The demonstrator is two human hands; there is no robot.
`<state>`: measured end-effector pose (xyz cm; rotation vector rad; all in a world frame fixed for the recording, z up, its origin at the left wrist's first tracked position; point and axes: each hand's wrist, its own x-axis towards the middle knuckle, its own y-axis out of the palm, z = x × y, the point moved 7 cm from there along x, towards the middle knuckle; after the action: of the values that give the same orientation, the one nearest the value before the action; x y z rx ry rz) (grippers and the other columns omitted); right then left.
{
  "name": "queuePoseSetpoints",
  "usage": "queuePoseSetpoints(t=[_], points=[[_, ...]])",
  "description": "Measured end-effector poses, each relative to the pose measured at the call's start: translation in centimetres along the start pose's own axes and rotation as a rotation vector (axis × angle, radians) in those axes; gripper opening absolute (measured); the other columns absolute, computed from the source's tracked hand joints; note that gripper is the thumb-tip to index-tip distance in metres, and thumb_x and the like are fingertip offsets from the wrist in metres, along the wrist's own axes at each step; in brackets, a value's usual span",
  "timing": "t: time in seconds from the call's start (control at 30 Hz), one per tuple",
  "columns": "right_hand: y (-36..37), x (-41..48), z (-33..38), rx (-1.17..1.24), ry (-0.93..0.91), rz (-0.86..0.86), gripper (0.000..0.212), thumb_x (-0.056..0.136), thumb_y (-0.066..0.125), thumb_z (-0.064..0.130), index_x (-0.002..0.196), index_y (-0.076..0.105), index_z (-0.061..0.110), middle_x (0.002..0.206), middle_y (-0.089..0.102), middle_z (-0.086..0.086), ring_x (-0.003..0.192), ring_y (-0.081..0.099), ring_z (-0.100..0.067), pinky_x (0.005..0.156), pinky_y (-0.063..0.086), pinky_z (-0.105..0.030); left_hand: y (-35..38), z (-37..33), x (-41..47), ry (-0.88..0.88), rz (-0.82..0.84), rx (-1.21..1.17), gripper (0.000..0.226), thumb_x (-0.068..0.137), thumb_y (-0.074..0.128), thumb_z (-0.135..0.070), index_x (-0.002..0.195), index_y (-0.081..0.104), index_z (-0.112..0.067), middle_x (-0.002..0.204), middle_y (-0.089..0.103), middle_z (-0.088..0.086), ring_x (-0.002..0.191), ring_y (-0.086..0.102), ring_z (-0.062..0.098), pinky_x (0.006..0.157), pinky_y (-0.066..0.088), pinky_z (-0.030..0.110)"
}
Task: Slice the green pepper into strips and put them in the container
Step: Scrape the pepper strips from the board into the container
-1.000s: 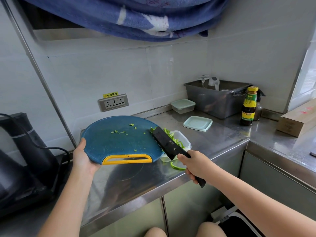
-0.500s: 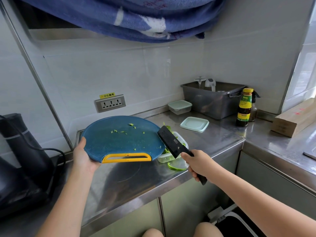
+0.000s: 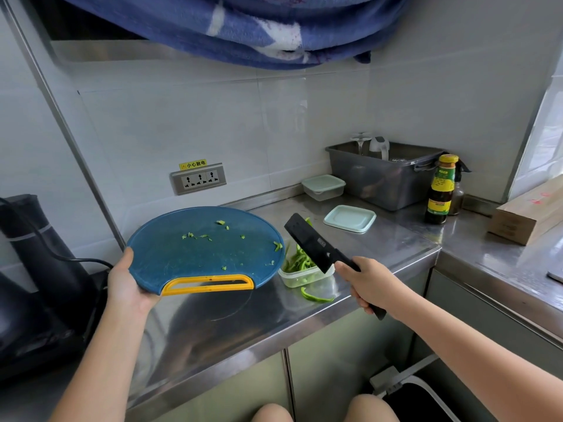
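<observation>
The right hand (image 3: pixel 362 283), lower right of centre, is gripping the handle of a black knife (image 3: pixel 310 243), fingers wrapped fully round it. The broad blade is angling up and to the left and hanging just above the clear container (image 3: pixel 304 277), looking placed to sweep cuttings off the board. That container is sitting on the steel counter (image 3: pixel 380 248) in mid-frame, and it is holding a heap of green pepper strips (image 3: pixel 297 260). One stray strip (image 3: pixel 315 296) is lying on the metal just in front of it, close to the counter's front edge, so it will need picking up. Over at the left, the left hand (image 3: pixel 128 287) is clasping the rim of the round blue cutting board (image 3: pixel 195 254), thumb on top. It is holding the board off the counter, with the right edge reaching the container's left rim so that pieces can slide in. Only small green scraps (image 3: pixel 198 236) are clinging to the board, so the transfer looks nearly done. A pale lid (image 3: pixel 349 218) is waiting just behind the container, with bare steel around it. Further back, the grey bin (image 3: pixel 384 175) and sauce bottle (image 3: pixel 440 193) are standing well apart, while a black appliance (image 3: pixel 45 269) is crowding the board hand's left side.
</observation>
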<state>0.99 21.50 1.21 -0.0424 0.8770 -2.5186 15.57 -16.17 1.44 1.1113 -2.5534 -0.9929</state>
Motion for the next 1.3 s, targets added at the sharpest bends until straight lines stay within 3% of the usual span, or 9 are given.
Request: queuePoseSetpoints(t=[0.17,0.27,0.43,0.53,0.8,0.9,1.07,1.17,1.3], points=[[-4.3,1.5,2.1,-0.304,-0.113,-0.256,0.038,0.096,0.044,0.046,0.076,0.043,0.014,0.067,0.053,-0.005,0.053,0.050,-0.022,0.043,0.035,-0.026,-0.1,0.1,-0.1,-0.002,0.007,-0.013,0.037,0.099,0.033,-0.042,0.115,0.061,-0.023,0.100,0.073,-0.001,0.093,0.067,0.022,0.066,0.060,0.038],[-5.8,3.0,2.1,-0.436,-0.110,-0.316,0.037,0.096,0.044,0.046,0.081,0.045,0.013,0.072,0.053,-0.007,0.066,0.053,-0.028,0.050,0.033,-0.030,-0.3,0.2,0.1,-0.004,0.003,-0.027,0.038,0.100,0.033,-0.041,0.114,0.063,-0.024,0.103,0.073,-0.002,0.086,0.071,0.020,0.069,0.059,0.040],[-6.8,5.1,1.3,-0.570,-0.054,-0.273,0.033,0.097,0.043,0.046,0.090,0.047,0.013,0.072,0.049,-0.003,0.069,0.051,-0.026,0.055,0.037,-0.031,-0.2,0.6,0.1,-0.003,0.007,-0.036,0.037,0.100,0.032,-0.040,0.111,0.063,-0.023,0.100,0.073,-0.001,0.081,0.072,0.020,0.067,0.058,0.041],[-6.6,5.9,1.4,-0.621,-0.080,-0.213,0.032,0.097,0.044,0.045,0.088,0.047,0.014,0.078,0.053,-0.004,0.072,0.053,-0.026,0.055,0.036,-0.031,-0.2,0.7,0.2,-0.009,-0.012,-0.037,0.037,0.100,0.033,-0.040,0.116,0.062,-0.023,0.101,0.073,0.000,0.089,0.069,0.023,0.067,0.059,0.042],[-6.4,4.2,2.8,-0.827,-0.268,-0.120,0.024,0.097,0.044,0.047,0.089,0.042,0.024,0.073,0.049,0.002,0.068,0.051,-0.023,0.056,0.038,-0.029,0.1,0.8,-0.1,0.000,-0.025,-0.078,0.038,0.101,0.030,-0.039,0.108,0.064,-0.023,0.100,0.073,0.000,0.090,0.067,0.022,0.063,0.059,0.039],[-6.6,3.1,3.1,-0.951,-0.314,-0.144,0.027,0.098,0.040,0.047,0.099,0.047,0.021,0.078,0.050,0.001,0.068,0.049,-0.024,0.058,0.037,-0.030,0.3,1.1,-0.3,-0.005,-0.032,-0.085,0.038,0.101,0.028,-0.038,0.107,0.062,-0.023,0.093,0.074,-0.002,0.092,0.065,0.021,0.061,0.059,0.038],[-6.1,1.5,3.8,-1.137,-0.407,-0.111,0.029,0.099,0.038,0.048,0.113,0.048,0.024,0.064,0.034,0.008,0.067,0.043,-0.022,0.059,0.035,-0.030,0.3,0.9,-0.2,0.002,-0.032,-0.093,0.038,0.101,0.028,-0.039,0.109,0.061,-0.023,0.092,0.074,-0.002,0.095,0.064,0.022,0.062,0.059,0.039],[-6.4,0.9,4.3,-1.160,-0.421,-0.136,0.031,0.098,0.036,0.051,0.113,0.047,0.025,0.066,0.039,0.007,0.066,0.045,-0.023,0.058,0.036,-0.031,0.0,0.6,-0.1,0.016,-0.032,-0.108,0.038,0.100,0.030,-0.041,0.114,0.061,-0.024,0.100,0.073,-0.002,0.099,0.064,0.022,0.067,0.059,0.041],[-8.2,0.8,5.0,-1.071,-0.423,-0.250,0.033,0.098,0.034,0.050,0.113,0.045,0.023,0.080,0.059,0.000,0.073,0.061,-0.028,0.057,0.041,-0.032,-0.7,-0.4,0.3,0.049,-0.040,-0.144,0.037,0.100,0.031,-0.040,0.114,0.061,-0.024,0.100,0.073,-0.003,0.100,0.064,0.020,0.069,0.059,0.038]])
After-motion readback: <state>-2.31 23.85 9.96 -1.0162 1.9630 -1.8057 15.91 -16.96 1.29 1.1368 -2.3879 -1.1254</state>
